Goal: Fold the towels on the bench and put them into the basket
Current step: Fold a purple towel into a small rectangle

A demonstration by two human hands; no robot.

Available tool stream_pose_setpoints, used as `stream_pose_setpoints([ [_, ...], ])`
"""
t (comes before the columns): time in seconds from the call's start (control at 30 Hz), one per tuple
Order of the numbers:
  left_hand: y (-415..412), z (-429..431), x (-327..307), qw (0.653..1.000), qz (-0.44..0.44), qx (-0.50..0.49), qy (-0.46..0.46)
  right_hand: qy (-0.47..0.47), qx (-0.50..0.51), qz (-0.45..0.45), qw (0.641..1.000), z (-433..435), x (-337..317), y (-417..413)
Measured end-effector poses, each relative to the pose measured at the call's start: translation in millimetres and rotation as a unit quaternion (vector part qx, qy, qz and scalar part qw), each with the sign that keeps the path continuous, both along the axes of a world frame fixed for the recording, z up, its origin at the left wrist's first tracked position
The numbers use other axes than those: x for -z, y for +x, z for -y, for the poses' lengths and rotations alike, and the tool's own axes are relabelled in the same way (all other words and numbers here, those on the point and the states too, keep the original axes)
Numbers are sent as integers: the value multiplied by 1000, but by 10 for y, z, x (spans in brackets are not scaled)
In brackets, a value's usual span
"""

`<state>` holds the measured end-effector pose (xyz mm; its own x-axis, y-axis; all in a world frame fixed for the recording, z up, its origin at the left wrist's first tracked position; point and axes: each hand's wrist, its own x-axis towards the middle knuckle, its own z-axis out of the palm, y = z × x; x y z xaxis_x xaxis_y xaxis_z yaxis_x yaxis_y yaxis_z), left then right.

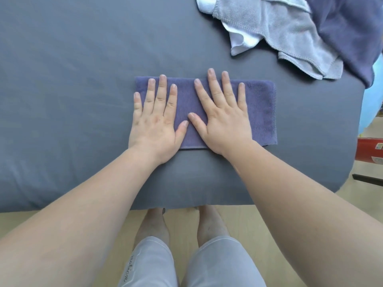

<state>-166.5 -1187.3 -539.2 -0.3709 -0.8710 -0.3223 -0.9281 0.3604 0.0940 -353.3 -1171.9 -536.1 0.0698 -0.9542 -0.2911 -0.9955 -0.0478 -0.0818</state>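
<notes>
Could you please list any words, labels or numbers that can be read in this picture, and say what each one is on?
Nothing reads clearly.
Light grey trouser leg: cursive lettering down it, too blurred to read.
Red box at the right edge: small coloured labels, too small to read.
Folded purple towel: no text.

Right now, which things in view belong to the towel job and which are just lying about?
Job: folded purple towel under left hand and right hand; unfolded towel pile, far right; bench; no basket in view.
Lying about: red box, pale blue object, both beyond the bench's right edge.
</notes>
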Motion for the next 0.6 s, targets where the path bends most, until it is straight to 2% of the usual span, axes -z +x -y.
stream_pose_setpoints([
  [0.27, 96, 52, -94, 1000, -17, 11, 20, 22, 79, -27, 996, -128, -52, -547],
  [0.37, 228, 40, -214, 996, -65, -63, 2, 11, 95, -29, 995, -99, -175, -334],
  [0.47, 308, 33, -247, 981, -96, -169, 24, -14, 47, 8, 999, -84, -240, 54],
  [0.6, 359, 70, -254, 980, -125, -154, -3, 13, 54, 19, 998, -69, -79, 302],
])
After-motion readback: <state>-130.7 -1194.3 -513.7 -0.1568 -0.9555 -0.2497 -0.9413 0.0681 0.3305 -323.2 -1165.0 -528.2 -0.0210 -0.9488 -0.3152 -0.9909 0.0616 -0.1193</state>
